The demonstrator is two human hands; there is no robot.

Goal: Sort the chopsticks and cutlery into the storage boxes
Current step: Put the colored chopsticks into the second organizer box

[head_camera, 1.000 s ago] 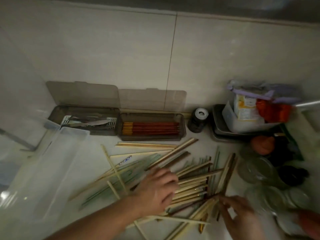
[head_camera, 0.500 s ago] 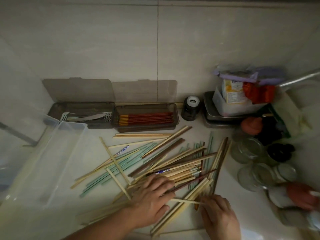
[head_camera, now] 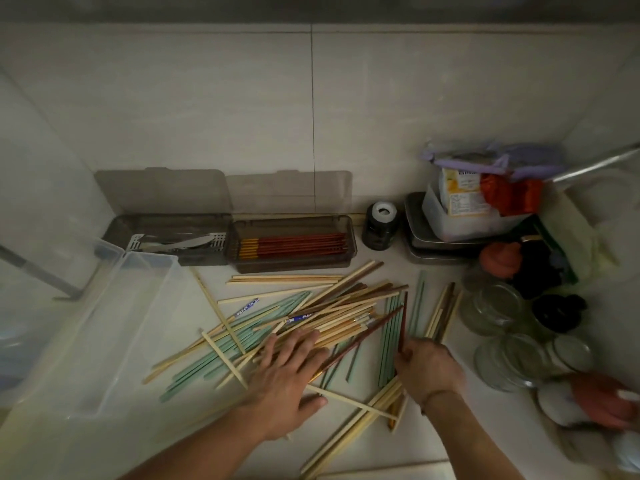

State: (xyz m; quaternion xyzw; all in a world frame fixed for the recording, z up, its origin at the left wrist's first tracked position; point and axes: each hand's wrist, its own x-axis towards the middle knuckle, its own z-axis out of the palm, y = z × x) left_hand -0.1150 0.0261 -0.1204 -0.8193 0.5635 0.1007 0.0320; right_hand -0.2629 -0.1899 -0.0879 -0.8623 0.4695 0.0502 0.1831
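Left hand (head_camera: 289, 372) lies flat, fingers straight, on the chopstick pile (head_camera: 322, 313); right hand (head_camera: 427, 370), beside it, has its grip clamped on a dark red chopstick (head_camera: 402, 323).

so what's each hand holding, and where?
Right hand pinches a dark red chopstick at its near end. Left hand lies flat on the pile, gripping nothing.

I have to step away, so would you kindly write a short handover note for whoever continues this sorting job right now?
Left hand: open, fingers flat on the loose chopstick pile.
Right hand: pinching a dark red chopstick at its near end.
Done: red chopsticks lie in the right grey box; cutlery lies in the left grey box.
Left: the wooden, green and dark chopsticks spread on the counter are not yet boxed. The clear bin sits to the left.
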